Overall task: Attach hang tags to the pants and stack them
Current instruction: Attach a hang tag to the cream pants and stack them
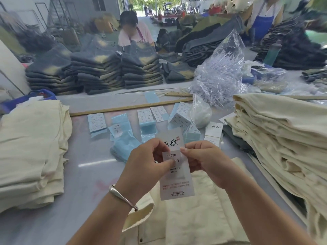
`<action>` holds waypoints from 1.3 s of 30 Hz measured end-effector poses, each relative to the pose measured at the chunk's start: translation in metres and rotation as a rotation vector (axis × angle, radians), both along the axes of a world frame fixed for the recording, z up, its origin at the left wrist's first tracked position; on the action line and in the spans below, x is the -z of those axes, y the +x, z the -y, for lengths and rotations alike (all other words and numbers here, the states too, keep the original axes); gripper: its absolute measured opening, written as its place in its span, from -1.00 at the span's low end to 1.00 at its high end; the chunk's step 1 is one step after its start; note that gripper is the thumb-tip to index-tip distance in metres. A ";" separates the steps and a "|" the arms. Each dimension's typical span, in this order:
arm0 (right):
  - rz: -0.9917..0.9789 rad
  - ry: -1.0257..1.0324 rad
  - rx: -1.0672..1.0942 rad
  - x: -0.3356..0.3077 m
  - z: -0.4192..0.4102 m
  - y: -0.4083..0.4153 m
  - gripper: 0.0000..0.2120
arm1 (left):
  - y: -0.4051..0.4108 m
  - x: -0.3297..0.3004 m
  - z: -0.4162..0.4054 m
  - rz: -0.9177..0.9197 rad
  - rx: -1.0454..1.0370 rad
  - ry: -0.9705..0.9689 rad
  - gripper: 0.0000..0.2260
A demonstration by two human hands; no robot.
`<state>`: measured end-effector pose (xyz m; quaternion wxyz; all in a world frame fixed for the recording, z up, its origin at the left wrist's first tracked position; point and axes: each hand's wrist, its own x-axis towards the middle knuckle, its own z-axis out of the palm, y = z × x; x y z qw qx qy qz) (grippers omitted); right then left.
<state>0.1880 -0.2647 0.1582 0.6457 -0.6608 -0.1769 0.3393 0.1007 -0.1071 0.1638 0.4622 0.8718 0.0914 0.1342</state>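
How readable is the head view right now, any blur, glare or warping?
Head view: hang tag sharp, "1103#" legible between left hand and right hand; glare streak on the table; edges bend and smear, especially the cream pants stack.

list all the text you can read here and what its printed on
"1103#": on the small white sticker that both hands press onto the hang tag.
"S": same sticker, lower line, partly hidden by the left thumb.
Large brush-style characters: top of the hang tag, partly covered, not readable for certain.
Same characters on a second tag lying on the table: too small.
Red and black lines low on the hang tag: too blurred.
Sticker sheets on the table: too small.
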 end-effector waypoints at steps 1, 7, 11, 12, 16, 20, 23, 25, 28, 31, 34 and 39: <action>0.003 0.009 0.001 0.000 0.000 0.000 -0.73 | 0.000 0.000 0.000 0.012 -0.005 0.012 -0.80; 0.143 0.024 0.024 0.003 -0.003 -0.005 -0.80 | -0.002 0.000 0.000 0.100 -0.032 0.114 -0.78; 0.208 0.012 0.061 0.006 -0.004 -0.006 -0.88 | -0.002 0.004 0.001 0.100 -0.093 0.124 -0.44; 0.197 0.023 0.061 0.007 -0.004 -0.006 -0.89 | -0.001 0.006 0.000 0.070 -0.128 0.144 -0.29; 0.117 0.120 0.039 0.005 0.000 -0.005 -0.88 | -0.001 0.011 -0.001 -0.092 -0.210 -0.153 -0.16; 0.094 0.146 0.025 0.006 0.000 -0.007 -0.81 | 0.000 0.022 0.008 -0.049 -0.057 -0.741 -0.66; 0.115 0.142 -0.018 0.011 0.000 -0.013 -0.78 | 0.001 0.025 0.018 0.060 -0.071 -0.866 -0.76; 0.115 0.142 -0.006 0.016 0.001 -0.016 -0.79 | 0.002 0.026 0.022 0.031 -0.092 -0.979 -0.77; 0.108 0.098 0.047 0.024 0.005 -0.018 -0.77 | 0.005 0.032 0.022 -0.014 -0.149 -1.077 -0.84; 0.088 0.081 0.106 0.034 0.010 -0.019 -0.73 | 0.009 0.036 0.020 -0.026 -0.181 -1.105 -0.78; 0.026 0.127 0.125 0.045 0.014 -0.021 -0.74 | 0.013 0.038 0.017 -0.116 -0.139 -1.180 -0.73; -0.085 0.252 0.163 0.060 0.020 -0.022 -0.76 | 0.022 0.057 0.025 -0.307 -0.076 -1.471 -0.68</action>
